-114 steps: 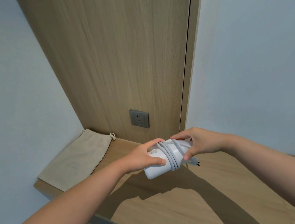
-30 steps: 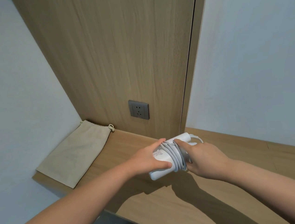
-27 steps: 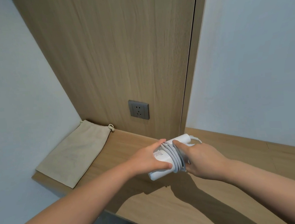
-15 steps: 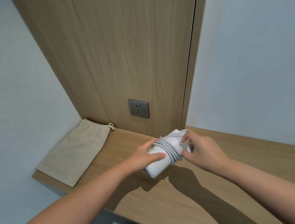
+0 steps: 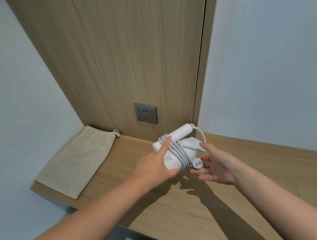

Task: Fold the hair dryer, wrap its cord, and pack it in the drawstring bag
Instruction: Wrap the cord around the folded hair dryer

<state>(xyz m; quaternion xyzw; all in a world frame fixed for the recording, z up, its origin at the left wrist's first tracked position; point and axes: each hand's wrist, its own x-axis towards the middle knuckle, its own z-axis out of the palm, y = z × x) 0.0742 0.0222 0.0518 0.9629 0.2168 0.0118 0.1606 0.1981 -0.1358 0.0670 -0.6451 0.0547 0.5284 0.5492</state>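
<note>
Plainly, the left hand [image 5: 156, 168] holds the folded hair dryer [image 5: 175, 149] above the pale wood-grain surface [image 5: 237, 199], thumb under the body and forefinger laid along the handle. The dryer is smooth white plastic: a rounded barrel with a slim cylindrical handle folded alongside it. Its grey-white cord [image 5: 180, 156] is wound in several snug loops around both, with one slack loop arching out at the far end. The flat round plug [image 5: 197, 163] hangs loose at the near side. The right hand [image 5: 215, 164] is spread wide just beside the plug, palm up, holding nothing. A flat beige cloth drawstring bag [image 5: 77, 163] lies well apart on the surface's left end.
</note>
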